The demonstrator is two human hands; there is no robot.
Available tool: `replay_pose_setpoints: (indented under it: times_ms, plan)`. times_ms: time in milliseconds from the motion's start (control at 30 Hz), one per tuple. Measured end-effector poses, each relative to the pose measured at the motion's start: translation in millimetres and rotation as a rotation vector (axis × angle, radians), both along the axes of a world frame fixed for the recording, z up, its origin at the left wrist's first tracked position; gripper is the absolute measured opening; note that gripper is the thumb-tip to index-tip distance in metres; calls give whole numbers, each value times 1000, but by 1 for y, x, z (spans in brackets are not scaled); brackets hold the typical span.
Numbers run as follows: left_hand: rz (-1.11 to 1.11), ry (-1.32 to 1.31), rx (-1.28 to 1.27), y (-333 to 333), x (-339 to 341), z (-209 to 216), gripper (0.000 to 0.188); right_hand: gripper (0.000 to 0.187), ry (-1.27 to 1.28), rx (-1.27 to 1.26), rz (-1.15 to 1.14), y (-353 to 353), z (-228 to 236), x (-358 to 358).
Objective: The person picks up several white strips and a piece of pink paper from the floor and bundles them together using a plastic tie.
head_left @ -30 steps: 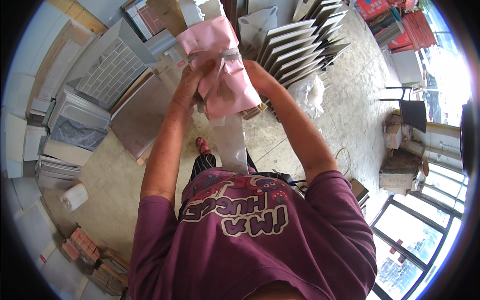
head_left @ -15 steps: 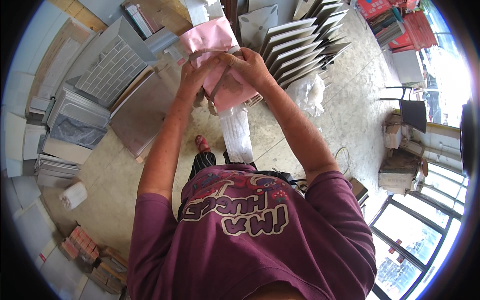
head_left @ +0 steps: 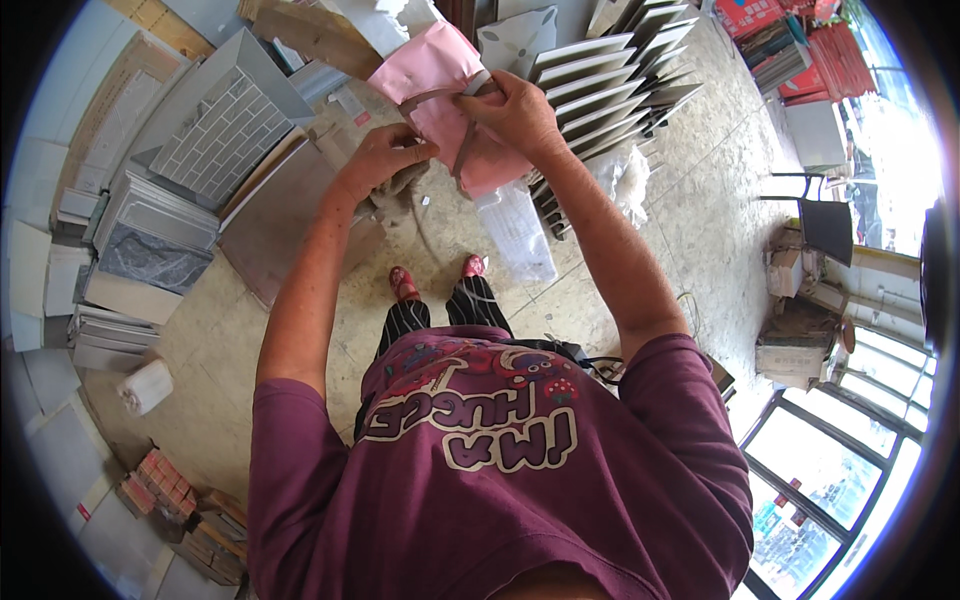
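Observation:
A pink wrapped bundle [head_left: 428, 62] is held up in front of me at a tilt, with a brown strap [head_left: 463, 150] crossing it. My right hand [head_left: 518, 118] grips its right side, fingers curled over the strap near a pale grey patch. Close to the bundle's left edge is my left hand [head_left: 375, 165], thumb and fingers parted; the thumb tip comes very near the pink surface, and I cannot tell whether it touches. A whitish, partly see-through strip [head_left: 515, 232] hangs below the bundle. What lies behind the bundle is hidden.
Grey and marble-look tile samples [head_left: 155, 260] lean along the left. A rack of upright panels [head_left: 590, 95] stands beyond my right hand, next to white plastic wrap [head_left: 625, 190]. A brown board [head_left: 290, 215] lies at the left, and a dark chair [head_left: 825, 230] stands far right.
My left hand has come off the middle of the bundle and moved left and nearer. The bundle has shifted right and tilted in my right hand; the hanging strip has swung right, uncovering a shoe.

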State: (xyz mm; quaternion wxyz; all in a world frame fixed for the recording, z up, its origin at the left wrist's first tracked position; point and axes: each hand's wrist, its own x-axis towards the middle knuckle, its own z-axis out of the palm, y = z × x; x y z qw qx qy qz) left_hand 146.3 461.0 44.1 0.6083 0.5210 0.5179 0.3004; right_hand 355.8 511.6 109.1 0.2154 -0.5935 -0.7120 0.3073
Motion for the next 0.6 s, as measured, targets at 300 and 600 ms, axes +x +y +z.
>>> replay_pose_setpoints:
  times_ms: [300, 600]
  plan:
    - [214, -196, -86, 5, 11, -15, 22, 45, -151, 91, 47, 4, 10, 3]
    - [356, -635, -378, 15, 23, -23, 19, 45, -133, 27, -25, 2, -14, -4]
